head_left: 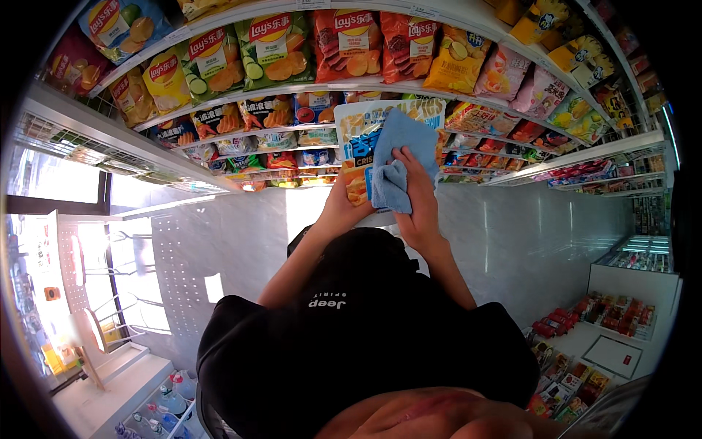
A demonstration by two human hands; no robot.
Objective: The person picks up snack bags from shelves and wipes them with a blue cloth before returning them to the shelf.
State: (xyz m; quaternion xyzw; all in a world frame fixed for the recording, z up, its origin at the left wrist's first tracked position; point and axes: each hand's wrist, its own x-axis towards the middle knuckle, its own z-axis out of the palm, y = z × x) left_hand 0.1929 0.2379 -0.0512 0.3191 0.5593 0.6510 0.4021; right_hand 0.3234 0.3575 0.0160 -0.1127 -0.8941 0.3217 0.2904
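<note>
In front of the shelves, my left hand (341, 206) grips a white, yellow and blue snack bag (355, 139) by its lower left side. A light blue cloth (404, 137) lies over the right part of the bag's front. My right hand (420, 196) is closed on the cloth and presses it against the bag; a fold bunches up beside the fingers. The cloth hides much of the bag's front. Both forearms reach forward from my black top.
Shelves ahead carry rows of chip bags, among them a green bag (274, 50) and a red bag (347, 47). Grey floor (512, 227) stretches around me. Bottles (172, 399) stand at lower left; a white cabinet (621, 282) with packaged goods is at right.
</note>
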